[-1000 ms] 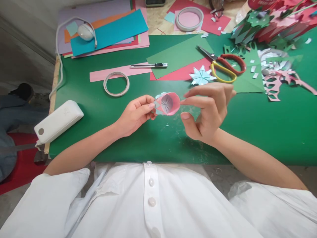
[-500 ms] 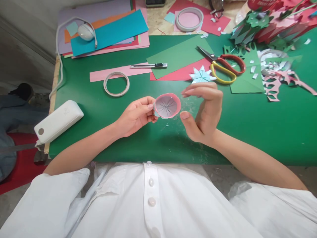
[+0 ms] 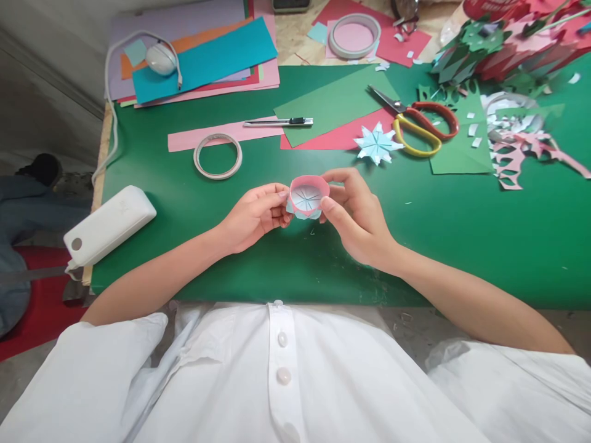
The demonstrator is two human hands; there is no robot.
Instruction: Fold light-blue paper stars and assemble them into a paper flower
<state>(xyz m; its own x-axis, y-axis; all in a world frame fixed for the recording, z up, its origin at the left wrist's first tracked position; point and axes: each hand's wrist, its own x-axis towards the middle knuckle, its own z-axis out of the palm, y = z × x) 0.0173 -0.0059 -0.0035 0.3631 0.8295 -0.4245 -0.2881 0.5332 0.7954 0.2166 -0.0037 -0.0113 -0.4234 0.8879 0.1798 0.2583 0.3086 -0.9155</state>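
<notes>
OK, L hand point(image 3: 255, 212) & R hand point(image 3: 359, 215) pinch pink/blue paper cup point(image 3: 306, 198) btwn 'em.

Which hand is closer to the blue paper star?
Right. The right hand is below the blue paper star in the picture; the left hand is farther away, toward the lower left. Both hold the pink-and-blue paper cup.

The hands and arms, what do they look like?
The left hand and the right hand are bare, with nothing worn that I can see. The forearms are bare too. Above them are loose white sleeves, part of a white shirt with round, pale buttons.
</notes>
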